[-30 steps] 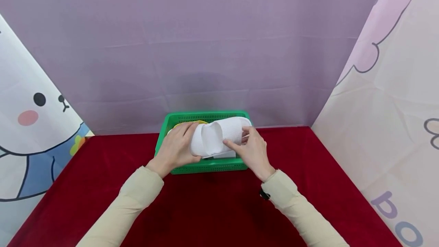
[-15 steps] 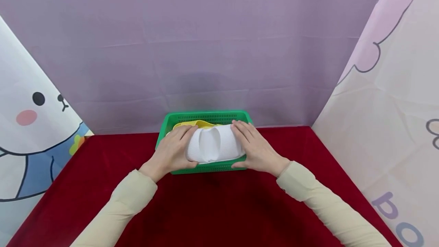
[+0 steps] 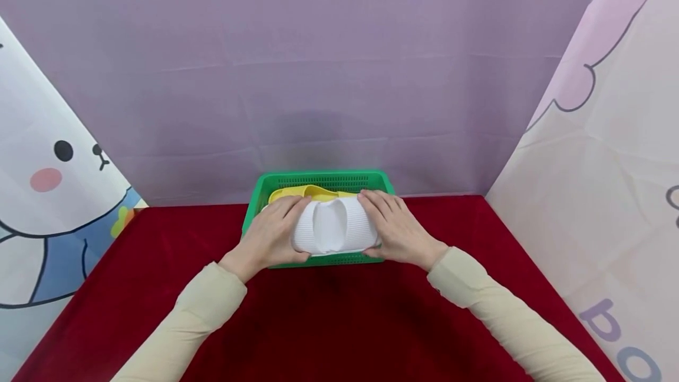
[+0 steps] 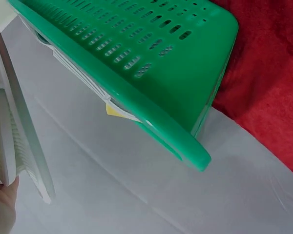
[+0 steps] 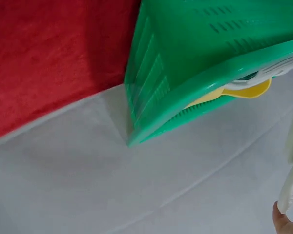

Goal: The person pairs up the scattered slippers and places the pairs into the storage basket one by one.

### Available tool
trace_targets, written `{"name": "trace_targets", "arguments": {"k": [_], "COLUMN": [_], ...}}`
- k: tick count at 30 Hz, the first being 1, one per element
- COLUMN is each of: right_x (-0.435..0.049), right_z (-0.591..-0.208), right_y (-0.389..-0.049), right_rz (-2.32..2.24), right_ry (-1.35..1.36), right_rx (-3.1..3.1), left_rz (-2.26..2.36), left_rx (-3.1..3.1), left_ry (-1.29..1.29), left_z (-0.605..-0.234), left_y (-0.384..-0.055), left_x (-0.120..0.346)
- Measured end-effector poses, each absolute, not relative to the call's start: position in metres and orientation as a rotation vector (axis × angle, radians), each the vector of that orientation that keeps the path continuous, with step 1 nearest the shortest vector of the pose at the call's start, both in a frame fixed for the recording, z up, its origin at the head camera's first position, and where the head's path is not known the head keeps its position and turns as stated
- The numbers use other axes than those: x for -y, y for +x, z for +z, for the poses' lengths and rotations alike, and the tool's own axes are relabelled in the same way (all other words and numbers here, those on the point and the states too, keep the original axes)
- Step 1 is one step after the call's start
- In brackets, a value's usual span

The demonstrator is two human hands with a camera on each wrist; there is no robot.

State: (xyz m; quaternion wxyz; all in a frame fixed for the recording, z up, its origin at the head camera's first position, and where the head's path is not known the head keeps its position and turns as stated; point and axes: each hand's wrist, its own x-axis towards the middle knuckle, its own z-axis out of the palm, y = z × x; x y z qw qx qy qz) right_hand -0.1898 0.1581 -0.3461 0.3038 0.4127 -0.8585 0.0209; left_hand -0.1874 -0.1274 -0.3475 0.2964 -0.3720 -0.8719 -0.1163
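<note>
White ridged slippers are held level above the front of a green basket. My left hand grips their left end, and my right hand grips the right end, fingers over the top and thumbs toward me. Two ribbed bands with a hollow between them face up; how the slippers fit together is partly hidden by my hands. The left wrist view shows the slippers' edge apart from the basket. At the right wrist view's edge, fingertips pinch the white slippers' end.
Inside the basket, a yellow slipper lies toward the back, and the right wrist view shows a white item beside it. The basket stands on a red cloth against a purple backdrop. Printed cloth panels flank both sides.
My right hand has shifted from a loose touch on the slippers to a grip on their right end. The slippers have gone from tilted to level, uncovering more of the yellow slipper behind.
</note>
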Motion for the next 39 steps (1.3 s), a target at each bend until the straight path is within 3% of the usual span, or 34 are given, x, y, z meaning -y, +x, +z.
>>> {"name": "trace_targets", "arguments": {"k": [39], "right_x": [-0.145], "right_z": [-0.338], "right_y": [-0.185], "right_rz": [0.067], "right_ry": [1.132], "right_rx": [2.099], "left_rz": [-0.255], "left_rx": [2.245], "left_ry": [-0.99], "left_z": [-0.343], "left_y": [-0.185], "left_x": [0.117]}}
